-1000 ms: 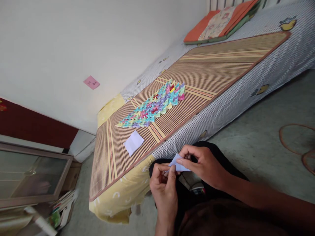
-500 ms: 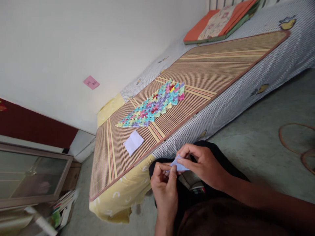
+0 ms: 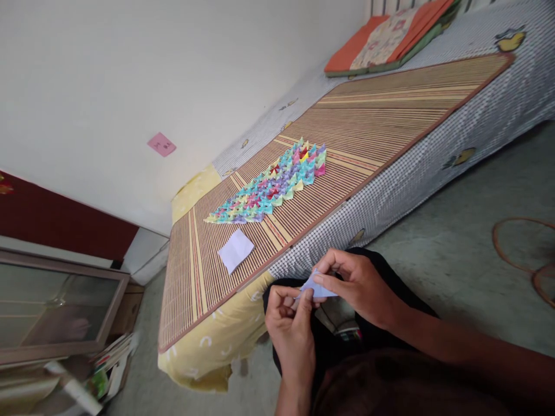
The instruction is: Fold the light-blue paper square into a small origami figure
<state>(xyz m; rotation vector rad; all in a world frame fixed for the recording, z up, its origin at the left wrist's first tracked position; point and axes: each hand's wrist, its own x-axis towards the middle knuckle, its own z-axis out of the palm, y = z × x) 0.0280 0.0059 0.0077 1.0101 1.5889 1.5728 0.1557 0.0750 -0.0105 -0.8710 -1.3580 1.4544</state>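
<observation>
A small piece of pale blue-violet folded paper, roughly triangular, is held between both hands above my lap. My left hand pinches its lower left corner with thumb and forefinger. From the right, my right hand grips the upper edge, its thumb on top; the fingers cover part of the folds. On the woven mat lies a pale violet square paper sheet with crease lines. Beyond it, rows of many-coloured folded paper pieces stand close together in a slanted block.
The striped mat covers much of the bed. At the far end rests a folded orange and green quilt. A pink note is on the wall. To the left stands a glass-fronted cabinet; a looped cable lies on the floor.
Both hands keep hold of the folded paper. My right hand has shifted very slightly upward, and the paper shows a little more to the right.
</observation>
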